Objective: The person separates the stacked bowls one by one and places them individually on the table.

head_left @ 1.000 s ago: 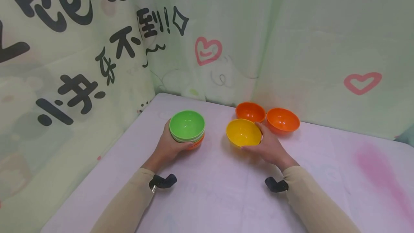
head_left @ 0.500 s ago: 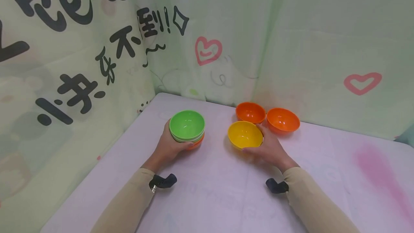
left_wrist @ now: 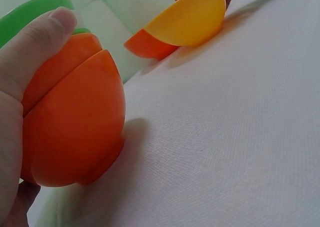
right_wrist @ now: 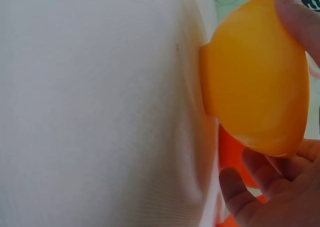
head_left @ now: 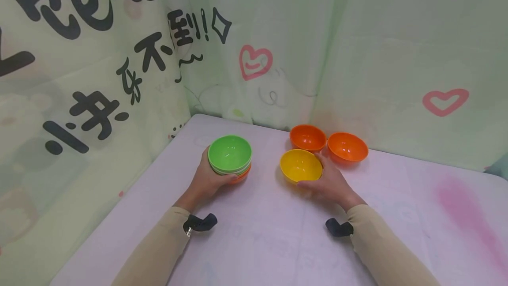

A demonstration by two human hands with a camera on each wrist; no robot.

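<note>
On the left of the table, my left hand (head_left: 210,173) grips a stack of bowls from its left side, thumb across the near face. A green bowl (head_left: 230,153) tops the stack, and orange bowls (left_wrist: 85,122) show beneath it in the left wrist view. To the right, my right hand (head_left: 331,180) holds a yellow bowl (head_left: 300,167) by its right side, thumb at the near rim and fingers behind. In the right wrist view the yellow bowl's foot (right_wrist: 207,82) is close to the white cloth.
Two orange bowls, the left one (head_left: 307,138) and the right one (head_left: 348,148), stand side by side behind the yellow bowl, near the table's back edge. A printed curtain (head_left: 377,56) hangs behind the pale table (head_left: 262,233) and along its left side.
The yellow bowl and my right hand have shifted slightly to the right and nearer to me, mostly in the first half second. My left hand and its stack have stayed put.
</note>
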